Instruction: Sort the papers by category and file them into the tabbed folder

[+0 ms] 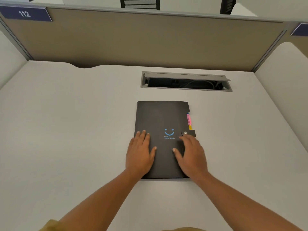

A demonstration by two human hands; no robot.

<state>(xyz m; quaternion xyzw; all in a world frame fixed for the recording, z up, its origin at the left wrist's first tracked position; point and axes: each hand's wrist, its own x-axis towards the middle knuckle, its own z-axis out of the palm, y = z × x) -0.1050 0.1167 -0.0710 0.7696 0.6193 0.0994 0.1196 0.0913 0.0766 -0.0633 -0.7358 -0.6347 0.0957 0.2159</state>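
The closed black folder lay on the desk; left hand and right hand rested flat on its near half, fingers released

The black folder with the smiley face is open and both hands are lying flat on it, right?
Not quite. The black folder is closed, not open. The head view shows its cover down, with the strap fastened at the silver button. The rest is right: the left hand and the right hand both lie flat on it.
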